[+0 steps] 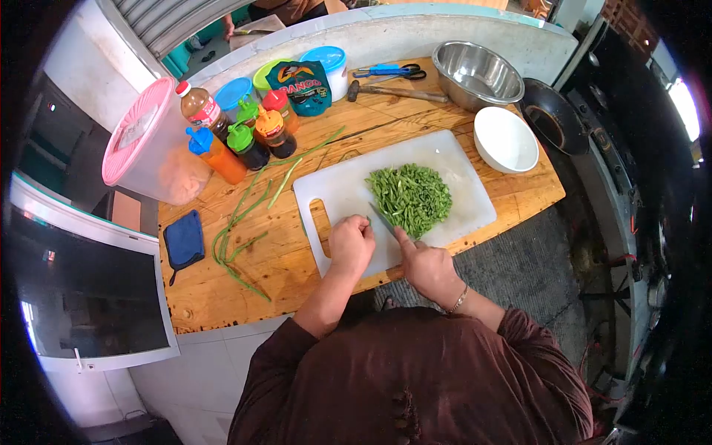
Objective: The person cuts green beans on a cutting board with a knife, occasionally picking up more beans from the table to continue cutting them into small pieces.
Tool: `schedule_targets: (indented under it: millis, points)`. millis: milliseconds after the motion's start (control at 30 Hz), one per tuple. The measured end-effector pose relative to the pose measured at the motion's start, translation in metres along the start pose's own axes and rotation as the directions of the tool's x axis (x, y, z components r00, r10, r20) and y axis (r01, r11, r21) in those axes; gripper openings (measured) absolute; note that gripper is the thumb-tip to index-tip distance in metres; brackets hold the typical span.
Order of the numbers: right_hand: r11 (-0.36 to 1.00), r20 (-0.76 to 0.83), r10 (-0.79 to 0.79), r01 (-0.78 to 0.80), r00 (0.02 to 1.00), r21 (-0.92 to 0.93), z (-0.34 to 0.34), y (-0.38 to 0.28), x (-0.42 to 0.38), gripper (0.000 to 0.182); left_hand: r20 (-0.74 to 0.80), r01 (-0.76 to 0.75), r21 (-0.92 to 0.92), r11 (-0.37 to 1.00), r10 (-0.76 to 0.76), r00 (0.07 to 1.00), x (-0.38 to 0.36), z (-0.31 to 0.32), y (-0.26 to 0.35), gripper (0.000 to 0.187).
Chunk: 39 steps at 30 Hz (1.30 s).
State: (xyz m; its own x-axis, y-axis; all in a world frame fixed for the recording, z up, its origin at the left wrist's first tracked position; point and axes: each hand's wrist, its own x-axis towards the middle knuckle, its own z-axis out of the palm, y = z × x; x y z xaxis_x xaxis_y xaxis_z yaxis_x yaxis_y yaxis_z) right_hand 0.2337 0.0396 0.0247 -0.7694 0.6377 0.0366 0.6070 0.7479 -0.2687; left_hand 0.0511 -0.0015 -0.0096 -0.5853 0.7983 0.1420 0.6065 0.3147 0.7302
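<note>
A knife (pixel 382 219) lies against the left edge of a pile of chopped greens (pixel 410 197) on the white cutting board (pixel 463 187). My right hand (pixel 430 273) is closed around its handle, the index finger stretched along the top. Just left of the blade, over the board near its handle slot, my left hand (pixel 351 243) has its fingers curled together; something small and green may be at the fingertips, too small to name. Long green stalks (pixel 224 239) lie loose on the wooden table (pixel 285 278), left of the board.
Sauce bottles (pixel 224 157), a pink-lidded container (pixel 137 141) and tubs stand at the back left. A blue cloth item (pixel 184 239) lies at the left edge. Behind the board are a hammer (pixel 400 92) and scissors; a white bowl (pixel 506 139) and metal bowl (pixel 478 73) stand right.
</note>
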Motion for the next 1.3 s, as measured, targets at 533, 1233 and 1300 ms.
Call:
schedule_targets:
  millis: [533,1233,1300]
  points:
    - [0.998,0.051,-0.017,0.021,0.999,-0.067,0.009,-0.028,0.009,0.065,-0.027,-0.105,0.093,0.990,0.108,0.994,-0.006,0.000,0.003,0.011]
    - [0.998,-0.084,-0.035,0.039,0.996,0.041,0.004,-0.014,-0.008,0.053,-0.103,-0.094,0.032,0.995,0.097,0.990,0.003,0.003,-0.009,0.006]
    - [0.997,-0.055,-0.055,0.057,0.997,0.043,0.002,-0.013,-0.010,0.054,-0.097,-0.092,0.029,0.995,0.094,0.991,0.002,0.004,-0.009,0.006]
